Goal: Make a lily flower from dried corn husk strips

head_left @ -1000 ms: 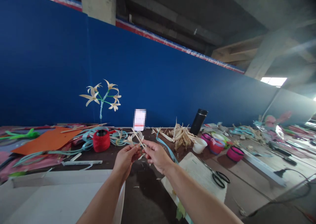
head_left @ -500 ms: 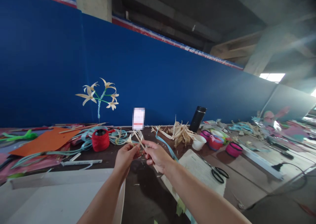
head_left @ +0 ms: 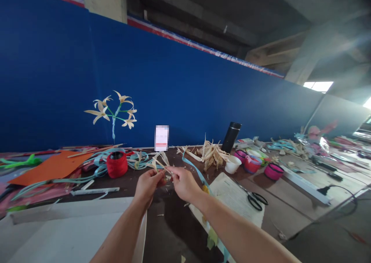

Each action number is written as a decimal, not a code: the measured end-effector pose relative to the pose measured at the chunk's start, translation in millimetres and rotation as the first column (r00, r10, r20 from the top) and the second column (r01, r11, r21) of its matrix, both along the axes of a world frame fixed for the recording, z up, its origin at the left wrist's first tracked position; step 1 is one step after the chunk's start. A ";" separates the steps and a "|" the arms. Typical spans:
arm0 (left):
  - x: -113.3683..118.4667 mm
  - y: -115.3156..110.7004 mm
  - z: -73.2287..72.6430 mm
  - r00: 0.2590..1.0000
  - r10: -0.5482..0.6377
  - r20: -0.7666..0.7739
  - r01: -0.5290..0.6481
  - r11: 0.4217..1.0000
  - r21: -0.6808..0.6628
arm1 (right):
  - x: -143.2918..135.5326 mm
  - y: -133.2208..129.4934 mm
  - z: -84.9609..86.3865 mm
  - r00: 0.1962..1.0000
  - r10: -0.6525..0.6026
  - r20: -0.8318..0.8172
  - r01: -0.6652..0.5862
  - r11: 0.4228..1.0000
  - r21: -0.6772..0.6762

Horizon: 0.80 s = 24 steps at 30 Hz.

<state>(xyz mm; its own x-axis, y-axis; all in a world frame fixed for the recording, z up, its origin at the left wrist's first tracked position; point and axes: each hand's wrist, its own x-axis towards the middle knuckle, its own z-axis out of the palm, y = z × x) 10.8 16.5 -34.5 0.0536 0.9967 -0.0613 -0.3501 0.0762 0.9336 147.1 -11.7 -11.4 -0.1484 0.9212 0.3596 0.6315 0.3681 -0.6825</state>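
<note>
My left hand [head_left: 150,182] is closed, thumb and fingers pinching the base of a small bunch of pale, petal-like husk strips [head_left: 156,163] above the dark table. Close beside it, my right hand [head_left: 184,182] pinches a thin pale stick or strip [head_left: 161,164] that slants up to the left across the bunch. Fingers hide part of both pieces. On a green and light-blue wrapped stem stands a finished husk flower spray [head_left: 113,114], left of my hands. A heap of dried husks [head_left: 213,154] lies to their right.
Behind the hands stands a blurred phone-like screen [head_left: 161,138]. Left are a red ribbon spool [head_left: 117,164], orange sheet [head_left: 49,168] and white tray [head_left: 72,228]. Right are a white cup [head_left: 232,164], black bottle [head_left: 231,137], scissors [head_left: 255,200] on paper, and a power strip [head_left: 305,185].
The pale stick, whose lower end hung below my right hand, now shows only above the fingers. My right hand has turned slightly, its fingers more together. The view has shifted a little.
</note>
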 end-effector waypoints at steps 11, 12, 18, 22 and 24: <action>1.1 -1.7 4.0 0.993 -0.016 0.117 0.023 0.998 -0.054 | 1.4 -11.3 7.3 0.798 -0.184 0.574 0.107 0.980 0.166; 1.6 -2.2 4.5 0.992 -0.018 0.122 0.025 0.998 -0.056 | 1.7 -11.6 7.7 0.779 -0.188 0.599 0.100 0.979 0.178; 2.1 -2.8 3.9 0.990 -0.027 0.137 0.035 0.998 -0.054 | 2.7 -11.2 9.1 0.710 -0.215 0.670 0.089 0.972 0.217; 1.6 -1.6 2.7 0.990 -0.022 0.141 0.030 0.998 -0.051 | 2.6 -8.4 9.1 0.710 -0.249 0.658 0.129 0.966 0.225; 1.8 -0.8 2.4 0.989 -0.025 0.144 0.032 0.998 -0.048 | 1.9 -7.5 7.7 0.729 -0.255 0.636 0.140 0.964 0.226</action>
